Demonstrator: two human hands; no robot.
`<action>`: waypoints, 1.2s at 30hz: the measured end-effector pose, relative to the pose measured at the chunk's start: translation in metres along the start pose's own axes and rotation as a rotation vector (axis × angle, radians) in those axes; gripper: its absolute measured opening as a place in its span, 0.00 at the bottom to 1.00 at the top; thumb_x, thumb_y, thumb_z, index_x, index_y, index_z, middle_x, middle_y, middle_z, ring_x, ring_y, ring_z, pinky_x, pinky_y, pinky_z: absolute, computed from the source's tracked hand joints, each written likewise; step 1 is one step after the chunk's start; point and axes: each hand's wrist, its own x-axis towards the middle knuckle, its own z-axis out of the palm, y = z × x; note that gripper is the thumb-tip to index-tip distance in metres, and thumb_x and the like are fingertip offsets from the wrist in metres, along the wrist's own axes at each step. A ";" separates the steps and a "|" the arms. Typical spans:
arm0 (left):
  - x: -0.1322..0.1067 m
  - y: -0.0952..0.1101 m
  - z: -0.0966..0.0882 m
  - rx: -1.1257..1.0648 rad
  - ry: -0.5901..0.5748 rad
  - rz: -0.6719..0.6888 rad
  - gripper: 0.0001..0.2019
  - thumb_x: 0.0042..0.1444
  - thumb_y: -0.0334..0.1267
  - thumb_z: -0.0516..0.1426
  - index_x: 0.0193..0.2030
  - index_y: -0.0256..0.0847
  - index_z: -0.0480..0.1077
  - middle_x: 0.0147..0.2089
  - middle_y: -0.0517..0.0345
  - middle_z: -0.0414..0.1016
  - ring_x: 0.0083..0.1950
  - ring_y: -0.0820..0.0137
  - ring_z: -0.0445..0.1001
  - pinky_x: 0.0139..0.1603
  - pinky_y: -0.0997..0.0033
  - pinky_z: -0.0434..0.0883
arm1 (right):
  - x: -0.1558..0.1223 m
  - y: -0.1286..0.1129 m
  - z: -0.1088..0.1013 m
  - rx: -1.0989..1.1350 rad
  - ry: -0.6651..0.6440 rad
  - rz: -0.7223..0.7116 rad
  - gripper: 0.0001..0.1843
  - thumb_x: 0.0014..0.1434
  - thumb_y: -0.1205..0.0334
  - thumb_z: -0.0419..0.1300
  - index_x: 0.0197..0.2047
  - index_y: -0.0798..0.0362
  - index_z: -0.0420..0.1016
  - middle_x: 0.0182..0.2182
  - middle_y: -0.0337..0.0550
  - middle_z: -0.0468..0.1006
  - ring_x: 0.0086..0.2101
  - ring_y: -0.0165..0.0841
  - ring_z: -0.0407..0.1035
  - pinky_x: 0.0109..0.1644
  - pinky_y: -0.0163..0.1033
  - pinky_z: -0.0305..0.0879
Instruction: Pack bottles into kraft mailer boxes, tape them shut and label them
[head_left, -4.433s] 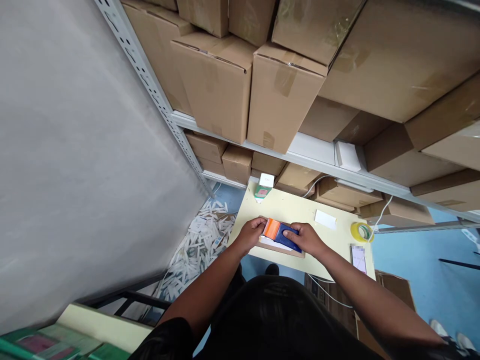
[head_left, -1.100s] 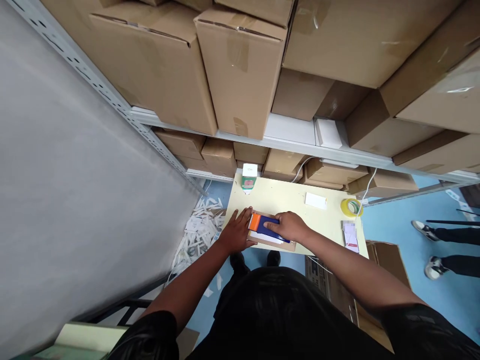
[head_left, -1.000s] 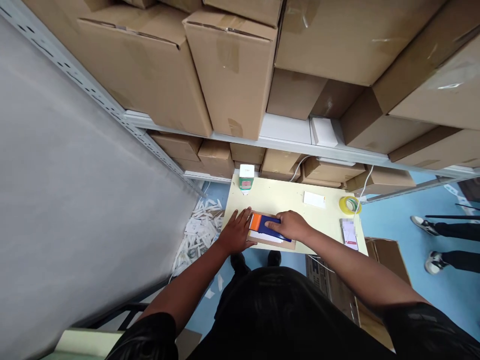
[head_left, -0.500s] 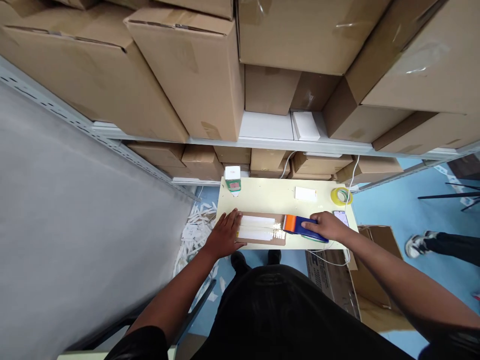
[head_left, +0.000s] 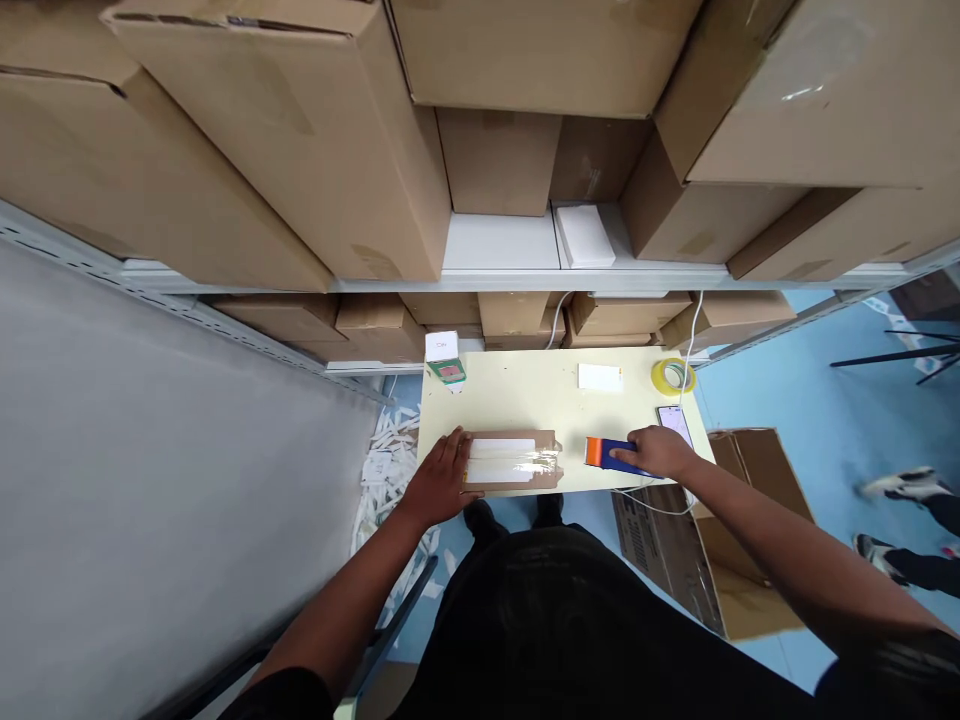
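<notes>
Tabletop point(head_left: 540, 400): left hand point(head_left: 439, 480) presses flat on parcel point(head_left: 514, 462)'s left end. I see right hand point(head_left: 660, 452) clasping dispenser point(head_left: 606, 454) off parcel's right end.

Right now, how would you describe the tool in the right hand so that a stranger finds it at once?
Start at the pale yellow table below the shelves of cardboard boxes. Near its front edge, right of the flat brown parcel under the left hand, the right hand grips a tape dispenser. It alone is dark blue with an orange end.
</notes>
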 end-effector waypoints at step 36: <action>-0.011 -0.001 0.032 -0.083 0.149 0.066 0.51 0.60 0.62 0.58 0.78 0.29 0.45 0.79 0.29 0.46 0.79 0.41 0.47 0.76 0.41 0.53 | 0.076 -0.122 -0.004 0.045 -0.347 0.339 0.12 0.45 0.54 0.72 0.29 0.54 0.83 0.29 0.52 0.82 0.37 0.50 0.79 0.41 0.49 0.74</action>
